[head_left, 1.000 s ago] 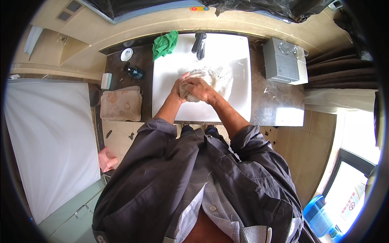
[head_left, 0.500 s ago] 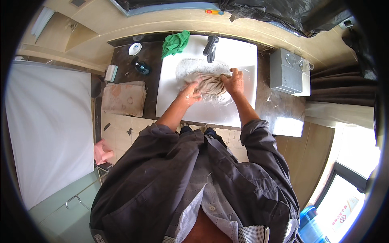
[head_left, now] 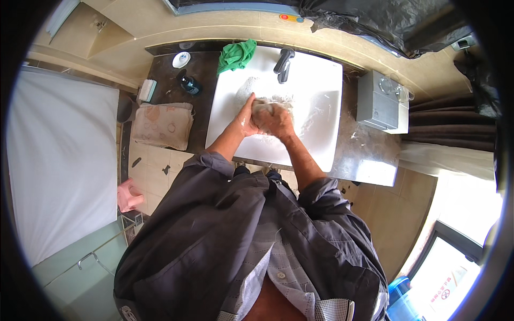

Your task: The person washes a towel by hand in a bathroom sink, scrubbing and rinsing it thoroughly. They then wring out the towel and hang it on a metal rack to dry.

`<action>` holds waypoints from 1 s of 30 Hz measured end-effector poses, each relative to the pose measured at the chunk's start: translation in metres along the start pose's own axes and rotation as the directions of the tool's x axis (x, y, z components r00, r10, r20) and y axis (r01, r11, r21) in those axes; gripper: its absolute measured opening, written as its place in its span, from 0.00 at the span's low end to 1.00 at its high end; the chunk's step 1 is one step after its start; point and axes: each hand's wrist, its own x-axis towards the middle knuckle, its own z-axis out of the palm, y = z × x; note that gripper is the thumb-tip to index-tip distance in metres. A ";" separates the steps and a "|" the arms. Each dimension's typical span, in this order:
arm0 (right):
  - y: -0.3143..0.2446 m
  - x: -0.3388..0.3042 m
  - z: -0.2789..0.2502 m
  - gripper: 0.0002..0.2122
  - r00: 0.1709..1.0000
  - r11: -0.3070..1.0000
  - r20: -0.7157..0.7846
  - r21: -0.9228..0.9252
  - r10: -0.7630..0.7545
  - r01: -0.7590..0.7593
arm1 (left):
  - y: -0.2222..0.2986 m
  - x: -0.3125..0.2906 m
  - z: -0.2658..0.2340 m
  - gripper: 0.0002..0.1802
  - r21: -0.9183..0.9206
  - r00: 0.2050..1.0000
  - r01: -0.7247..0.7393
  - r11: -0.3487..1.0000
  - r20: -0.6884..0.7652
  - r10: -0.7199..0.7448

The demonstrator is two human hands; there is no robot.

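Note:
A wet beige cloth (head_left: 262, 111) is bunched up in the white sink (head_left: 316, 144), over soap suds. My left hand (head_left: 247, 120) cups it from the left, thumb up along its side. Pressed onto the cloth from the right is my right hand (head_left: 279, 123), its fingers curled and slightly blurred. The two hands nearly meet, hiding part of the cloth. Behind them stands a dark faucet (head_left: 284, 65). A green cloth (head_left: 236, 55) hangs over the sink's far left corner.
On the dark counter at left are a folded beige towel (head_left: 163, 126), a dark pump bottle (head_left: 188, 84), a small white dish (head_left: 181, 60) and a white-and-teal block (head_left: 147, 90). A grey box (head_left: 381, 101) stands right of the sink. A pink stool (head_left: 129, 195) is on the floor.
My right hand has moved left, toward my left hand. The cloth, stretched out between them before, is now bunched together. The view has shifted slightly.

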 end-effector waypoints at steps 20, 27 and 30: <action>0.062 0.029 -0.045 0.38 0.957 0.957 -0.208 -0.164 0.203 -0.238 | -0.015 0.027 -0.024 0.34 0.614 0.760 -0.337 0.713 -0.270 0.592; 0.024 0.025 -0.063 0.33 0.994 0.999 0.106 -0.039 0.030 -0.026 | -0.007 0.000 -0.019 0.60 0.942 0.837 -0.069 0.328 -0.125 0.533; -0.012 0.015 -0.072 0.30 0.985 0.990 0.162 -0.115 -0.065 0.084 | 0.000 0.000 -0.020 0.59 0.986 0.901 -0.146 -0.083 0.167 0.401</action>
